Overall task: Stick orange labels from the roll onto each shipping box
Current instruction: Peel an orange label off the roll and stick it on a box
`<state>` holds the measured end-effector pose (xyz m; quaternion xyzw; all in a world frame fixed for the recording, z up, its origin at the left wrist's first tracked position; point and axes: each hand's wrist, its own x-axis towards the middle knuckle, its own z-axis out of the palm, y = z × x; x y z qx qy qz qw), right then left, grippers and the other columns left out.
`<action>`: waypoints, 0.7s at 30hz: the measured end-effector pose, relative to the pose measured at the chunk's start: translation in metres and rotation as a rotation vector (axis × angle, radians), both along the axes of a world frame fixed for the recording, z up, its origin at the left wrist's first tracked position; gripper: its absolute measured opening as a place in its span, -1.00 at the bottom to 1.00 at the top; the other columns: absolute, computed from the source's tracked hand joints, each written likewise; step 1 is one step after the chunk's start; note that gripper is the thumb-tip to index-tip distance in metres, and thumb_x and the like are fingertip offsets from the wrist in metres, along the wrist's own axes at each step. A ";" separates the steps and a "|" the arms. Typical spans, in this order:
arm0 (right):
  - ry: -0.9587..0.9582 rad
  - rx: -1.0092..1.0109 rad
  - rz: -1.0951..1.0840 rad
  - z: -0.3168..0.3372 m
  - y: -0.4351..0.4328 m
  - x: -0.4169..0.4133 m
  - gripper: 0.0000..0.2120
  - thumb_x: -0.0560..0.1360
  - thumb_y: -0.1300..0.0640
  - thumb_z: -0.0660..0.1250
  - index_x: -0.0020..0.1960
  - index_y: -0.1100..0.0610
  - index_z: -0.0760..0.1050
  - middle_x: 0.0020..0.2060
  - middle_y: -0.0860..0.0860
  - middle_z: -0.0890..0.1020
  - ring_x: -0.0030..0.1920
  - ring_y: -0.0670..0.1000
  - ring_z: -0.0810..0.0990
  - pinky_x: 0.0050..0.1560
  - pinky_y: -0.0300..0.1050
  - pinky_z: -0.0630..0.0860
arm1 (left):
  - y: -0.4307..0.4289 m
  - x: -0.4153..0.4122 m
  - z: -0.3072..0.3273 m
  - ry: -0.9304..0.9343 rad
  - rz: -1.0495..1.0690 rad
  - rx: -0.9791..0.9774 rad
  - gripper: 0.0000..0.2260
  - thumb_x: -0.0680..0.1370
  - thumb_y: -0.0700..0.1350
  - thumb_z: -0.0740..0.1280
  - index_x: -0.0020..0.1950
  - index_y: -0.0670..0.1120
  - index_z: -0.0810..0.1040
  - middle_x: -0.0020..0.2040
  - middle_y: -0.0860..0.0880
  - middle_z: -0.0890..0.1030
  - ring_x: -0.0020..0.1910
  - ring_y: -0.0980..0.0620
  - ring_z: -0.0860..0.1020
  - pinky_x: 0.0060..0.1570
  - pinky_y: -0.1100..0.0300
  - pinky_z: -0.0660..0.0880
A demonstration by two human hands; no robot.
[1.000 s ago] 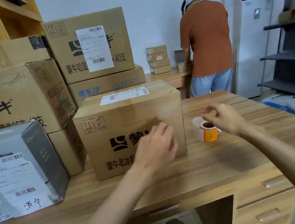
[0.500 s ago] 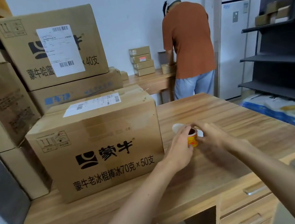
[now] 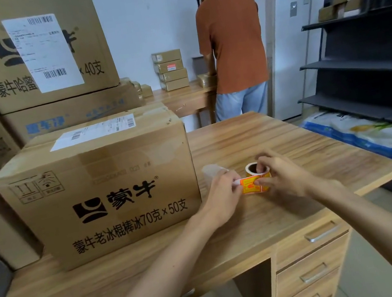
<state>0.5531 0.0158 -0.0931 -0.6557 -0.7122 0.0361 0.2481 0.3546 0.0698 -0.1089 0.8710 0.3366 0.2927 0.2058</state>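
Observation:
A small roll of orange labels (image 3: pixel 257 184) stands on the wooden desk (image 3: pixel 294 146) just right of a brown shipping box (image 3: pixel 108 190) with black print and a white waybill on top. My right hand (image 3: pixel 281 175) grips the roll, one finger in its core. My left hand (image 3: pixel 223 193) pinches the free end of the label strip at the roll's left side. A curl of white backing paper (image 3: pixel 211 172) sticks up behind my left hand.
More cartons (image 3: pixel 41 52) are stacked behind and left of the box. A person in an orange shirt (image 3: pixel 231 45) stands at a far table holding small boxes (image 3: pixel 170 70). Dark shelving (image 3: pixel 363 61) and a bag (image 3: pixel 370 133) lie right. Desk drawers (image 3: pixel 311 256) sit below.
My left hand left the front of the box and moved right to the roll. Both hands closed on the roll, and the left now pulls the strip's end.

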 end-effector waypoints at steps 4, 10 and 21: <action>0.035 0.005 0.007 -0.001 -0.022 0.002 -0.76 0.43 0.09 0.52 -0.11 0.08 0.45 0.07 -0.05 0.42 -0.16 -0.21 0.40 -0.06 -0.08 0.40 | -0.016 -0.003 0.005 0.009 -0.100 -0.056 -0.95 0.58 -0.26 0.33 -0.06 -0.16 0.57 -0.10 -0.07 0.54 -0.21 -0.06 0.54 -0.17 0.11 0.54; 0.064 0.039 0.029 -0.007 -0.044 -0.005 -0.78 0.43 0.11 0.52 -0.11 0.13 0.49 0.12 -0.03 0.43 -0.12 -0.20 0.42 -0.12 -0.26 0.29 | -0.028 -0.023 0.007 -0.029 -0.206 -0.250 -0.90 0.62 -0.28 0.29 -0.05 -0.15 0.55 -0.15 -0.14 0.58 -0.41 0.21 0.54 -0.37 0.27 0.53; 0.020 0.180 -0.123 -0.008 -0.054 -0.024 -0.67 0.45 -0.02 0.48 0.09 0.06 0.42 0.15 -0.07 0.38 -0.05 -0.02 0.51 -0.12 -0.03 0.45 | -0.017 -0.023 -0.006 -0.135 -0.146 -0.474 -0.88 0.66 -0.21 0.30 0.00 -0.20 0.61 -0.33 -0.06 0.61 -0.32 -0.08 0.58 -0.17 -0.12 0.63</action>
